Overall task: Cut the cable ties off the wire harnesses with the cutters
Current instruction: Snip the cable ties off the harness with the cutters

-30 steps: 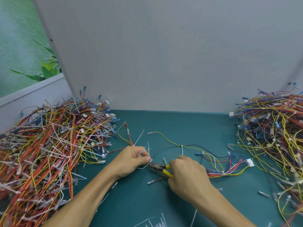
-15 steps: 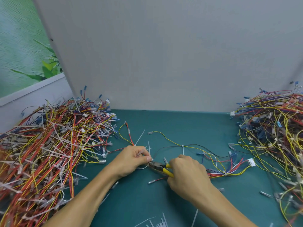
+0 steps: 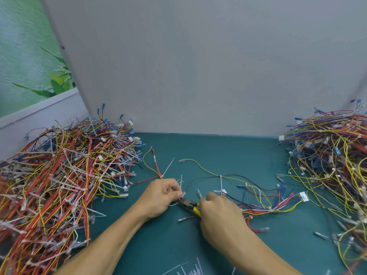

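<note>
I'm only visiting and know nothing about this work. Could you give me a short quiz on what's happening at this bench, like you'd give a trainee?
1. True or false: the left hand lies flat and empty on the green mat.
2. Multiple choice: what does the right hand grip? A) a screwdriver B) cutters C) a roll of tape
3. Fill the gap: the cutters' handles are ____.

Key
1. False: its fingers pinch white cable ties.
2. B
3. yellow
</note>
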The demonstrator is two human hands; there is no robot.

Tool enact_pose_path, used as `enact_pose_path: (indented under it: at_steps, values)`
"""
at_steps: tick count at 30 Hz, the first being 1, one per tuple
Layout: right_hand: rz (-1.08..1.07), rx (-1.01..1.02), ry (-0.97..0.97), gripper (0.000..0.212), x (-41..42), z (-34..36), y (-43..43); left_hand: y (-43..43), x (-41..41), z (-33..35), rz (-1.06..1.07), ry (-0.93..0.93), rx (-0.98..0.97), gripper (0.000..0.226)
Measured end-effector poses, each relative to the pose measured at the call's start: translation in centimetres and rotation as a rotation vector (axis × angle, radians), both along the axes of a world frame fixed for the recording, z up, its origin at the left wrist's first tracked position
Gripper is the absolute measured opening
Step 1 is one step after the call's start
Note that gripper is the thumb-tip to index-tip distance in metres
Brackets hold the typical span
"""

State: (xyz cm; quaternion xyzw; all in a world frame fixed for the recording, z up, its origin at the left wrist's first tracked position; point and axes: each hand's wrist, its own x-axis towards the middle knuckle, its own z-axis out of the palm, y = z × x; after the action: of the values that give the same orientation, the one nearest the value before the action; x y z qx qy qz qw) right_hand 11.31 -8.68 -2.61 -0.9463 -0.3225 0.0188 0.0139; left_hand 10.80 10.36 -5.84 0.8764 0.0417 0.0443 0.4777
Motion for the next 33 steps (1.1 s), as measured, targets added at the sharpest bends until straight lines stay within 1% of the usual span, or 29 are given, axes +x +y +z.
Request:
enact_pose_path:
  at_steps: [6, 10, 14, 15, 16, 19, 20, 21, 22, 25, 28, 29, 30, 31, 32, 33]
  values:
    - [0.001, -0.031, -0.011, 0.024, 0.3, 0.0, 0.2, 0.0, 0.1, 0.4, -0.019, 0.033, 0.043, 0.017]
    - [-0.012, -0.035, 0.001, 0.024, 0.1, -0.4, -0.1, -0.4, 0.3, 0.5, -0.021, 0.024, 0.059, 0.017]
    - [-0.022, -0.034, 0.021, 0.024, 0.0, -0.2, -0.1, -0.5, 0.5, 0.8, 0.077, -0.013, 0.132, 0.027]
    - [-0.023, -0.036, 0.025, 0.025, 0.0, -0.2, -0.1, -0.6, 0.6, 1.0, 0.120, -0.022, 0.090, 0.028]
    - [-0.026, -0.038, 0.031, 0.025, 0.0, -0.2, -0.1, -0.7, 0.6, 1.2, 0.171, -0.037, -0.017, 0.029]
    - [-0.036, -0.029, 0.064, 0.019, -0.1, -0.3, -0.4, -0.5, 0.9, 2.5, 0.348, -0.084, -0.497, 0.031]
    - [-0.035, -0.022, 0.074, 0.014, -0.1, -0.3, -0.5, -0.2, 0.9, 3.0, 0.381, -0.079, -0.614, 0.029]
    - [-0.031, -0.018, 0.081, 0.011, -0.1, -0.3, -0.6, 0.2, 0.9, 3.4, 0.398, -0.067, -0.687, 0.027]
    - [-0.026, -0.014, 0.085, 0.011, -0.1, -0.4, -0.7, 0.6, 0.9, 3.8, 0.401, -0.046, -0.704, 0.024]
    - [-0.022, -0.005, 0.092, 0.019, 0.1, -0.5, -0.8, 1.6, 1.6, 4.6, 0.419, -0.013, -0.612, 0.021]
    - [-0.023, -0.011, 0.111, 0.019, 0.3, -0.4, -0.8, 2.4, 2.6, 4.9, 0.482, -0.029, -0.461, 0.019]
    - [-0.024, -0.012, 0.113, 0.018, 0.3, -0.3, -0.8, 2.6, 3.0, 4.8, 0.474, -0.045, -0.358, 0.019]
    - [-0.024, -0.013, 0.119, 0.018, 0.3, -0.3, -0.8, 2.7, 3.4, 4.8, 0.448, -0.063, -0.210, 0.020]
    - [-0.025, -0.013, 0.126, 0.017, 0.4, -0.3, -0.8, 2.9, 3.7, 4.8, 0.400, -0.072, -0.022, 0.018]
    - [-0.029, -0.017, 0.132, 0.017, 0.3, -0.2, -0.9, 2.9, 3.9, 4.7, 0.334, -0.045, 0.166, 0.010]
    - [-0.029, -0.024, 0.134, 0.017, 0.4, -0.1, -0.9, 3.0, 4.2, 4.7, 0.268, -0.002, 0.336, 0.008]
